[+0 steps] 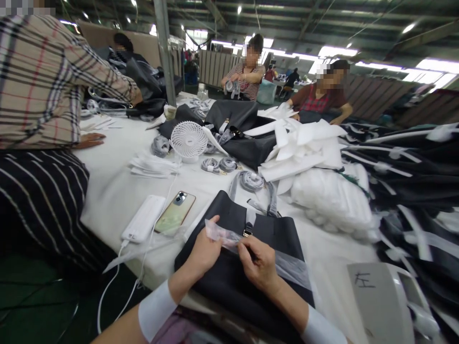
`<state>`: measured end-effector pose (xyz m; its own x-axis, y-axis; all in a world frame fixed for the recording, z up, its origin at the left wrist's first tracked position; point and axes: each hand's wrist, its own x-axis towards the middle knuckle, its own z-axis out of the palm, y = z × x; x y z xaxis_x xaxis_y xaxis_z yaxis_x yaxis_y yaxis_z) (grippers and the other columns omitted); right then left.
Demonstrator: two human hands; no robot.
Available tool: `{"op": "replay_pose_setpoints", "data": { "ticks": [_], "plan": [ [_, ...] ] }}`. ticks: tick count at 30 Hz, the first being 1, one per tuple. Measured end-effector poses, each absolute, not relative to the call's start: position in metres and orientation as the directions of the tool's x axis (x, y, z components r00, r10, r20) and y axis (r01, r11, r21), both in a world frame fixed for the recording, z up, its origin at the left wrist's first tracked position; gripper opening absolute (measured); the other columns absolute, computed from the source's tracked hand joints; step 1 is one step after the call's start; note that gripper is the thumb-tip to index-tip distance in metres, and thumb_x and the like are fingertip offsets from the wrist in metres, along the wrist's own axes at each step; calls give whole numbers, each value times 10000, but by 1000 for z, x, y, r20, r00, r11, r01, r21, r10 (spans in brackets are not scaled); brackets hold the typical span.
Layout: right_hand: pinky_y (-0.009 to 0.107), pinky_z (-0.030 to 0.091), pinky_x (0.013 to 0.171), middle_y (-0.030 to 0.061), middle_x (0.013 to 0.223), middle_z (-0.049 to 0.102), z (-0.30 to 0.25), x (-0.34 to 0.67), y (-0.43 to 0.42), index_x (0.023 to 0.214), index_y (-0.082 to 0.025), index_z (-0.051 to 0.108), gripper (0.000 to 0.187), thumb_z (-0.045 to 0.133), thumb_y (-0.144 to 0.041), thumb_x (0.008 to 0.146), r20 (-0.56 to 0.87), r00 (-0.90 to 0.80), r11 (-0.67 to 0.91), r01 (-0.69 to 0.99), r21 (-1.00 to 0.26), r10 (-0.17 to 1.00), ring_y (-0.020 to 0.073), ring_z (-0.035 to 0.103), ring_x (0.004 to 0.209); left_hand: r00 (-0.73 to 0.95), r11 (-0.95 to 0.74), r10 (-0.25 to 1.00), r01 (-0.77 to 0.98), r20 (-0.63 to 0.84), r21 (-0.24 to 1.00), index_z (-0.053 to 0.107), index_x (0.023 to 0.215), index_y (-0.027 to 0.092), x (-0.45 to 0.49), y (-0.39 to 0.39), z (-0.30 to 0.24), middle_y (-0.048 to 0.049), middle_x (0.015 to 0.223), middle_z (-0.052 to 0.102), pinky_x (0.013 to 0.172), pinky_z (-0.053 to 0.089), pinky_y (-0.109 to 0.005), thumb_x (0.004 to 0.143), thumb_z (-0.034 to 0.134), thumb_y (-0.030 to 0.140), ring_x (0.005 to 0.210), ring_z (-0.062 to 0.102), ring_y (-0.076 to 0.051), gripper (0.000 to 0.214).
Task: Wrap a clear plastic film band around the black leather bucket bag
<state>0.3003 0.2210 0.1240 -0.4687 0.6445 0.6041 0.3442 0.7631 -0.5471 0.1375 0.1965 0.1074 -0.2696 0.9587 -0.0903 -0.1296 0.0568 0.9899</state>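
Note:
A black bag [229,277] lies flat on the white-covered table in front of me. Its front has a strap with a small gold buckle [247,233]. Across the bag runs a strip of clear plastic film [292,267]. My left hand [206,248] pinches the film's left end between thumb and fingers, left of the buckle. Just below the buckle, my right hand [260,265] is closed on the film with curled fingers. Beyond the bag's top edge rests a coiled strap [251,181] wrapped in plastic.
A phone [175,211] and a white power bank [143,220] with a cable lie to the left. Behind stands a white fan [189,139]. White foam pieces [304,148] and a wrapped white bundle [332,196] are piled right. A co-worker in plaid [39,81] leans over the table at left.

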Motion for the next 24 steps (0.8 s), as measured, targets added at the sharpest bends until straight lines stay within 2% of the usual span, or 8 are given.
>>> {"op": "replay_pose_setpoints", "data": {
  "ticks": [2,6,8,11,14,18,22,24],
  "plan": [
    [242,424,598,8,679,594,121,302,222,792,-191,593,168,477,-203,914,566,-500,752,362,-550,655,129,559,604,-301,-3,953,54,19,999,429,1361,154,133,191,108,-70,1018,689,915,472,-332,748,574,112,912,655,-191,631],
    [249,449,647,19,754,625,104,300,225,840,-198,586,140,476,-197,926,469,-543,705,396,-588,697,142,592,677,-277,-99,939,348,203,932,322,1441,188,129,177,114,-20,841,684,776,496,-319,877,481,174,756,654,-181,586],
    [257,458,684,24,797,633,97,298,228,880,-202,585,119,479,-196,933,439,-570,700,393,-596,694,148,599,720,-265,-130,900,595,346,793,445,1361,191,127,172,117,-46,867,673,795,470,-358,892,467,168,799,626,-207,470],
    [267,464,720,27,837,626,92,296,233,941,-207,586,103,484,-190,939,422,-616,718,374,-587,665,151,597,762,-204,-112,854,827,480,551,649,1022,215,123,169,120,-62,904,644,864,418,-432,885,486,155,910,562,-251,221],
    [268,461,702,28,825,599,90,294,236,956,-204,584,102,485,-187,937,430,-650,753,363,-548,626,154,583,753,-219,-87,835,854,506,513,658,912,217,118,169,121,-70,977,594,898,414,-447,866,572,226,963,521,-259,99],
    [262,441,621,27,775,562,90,290,235,903,-194,576,111,471,-195,938,429,-672,780,389,-490,604,156,550,687,-224,-50,817,891,531,452,657,991,221,117,171,116,-121,1220,499,936,416,-492,798,702,430,1108,460,-319,288],
    [262,445,623,31,794,567,92,286,231,939,-194,590,128,462,-190,940,426,-679,787,398,-470,598,153,560,690,-242,7,810,915,535,404,665,908,238,118,175,108,-100,1247,522,944,411,-503,867,635,303,1114,462,-310,82],
    [261,450,627,29,792,572,94,285,230,926,-196,590,121,470,-191,938,421,-676,780,395,-484,604,151,565,688,-268,34,800,913,536,407,658,899,236,116,178,104,-105,1265,528,941,405,-526,888,596,272,1126,458,-323,72]
  ]
}}
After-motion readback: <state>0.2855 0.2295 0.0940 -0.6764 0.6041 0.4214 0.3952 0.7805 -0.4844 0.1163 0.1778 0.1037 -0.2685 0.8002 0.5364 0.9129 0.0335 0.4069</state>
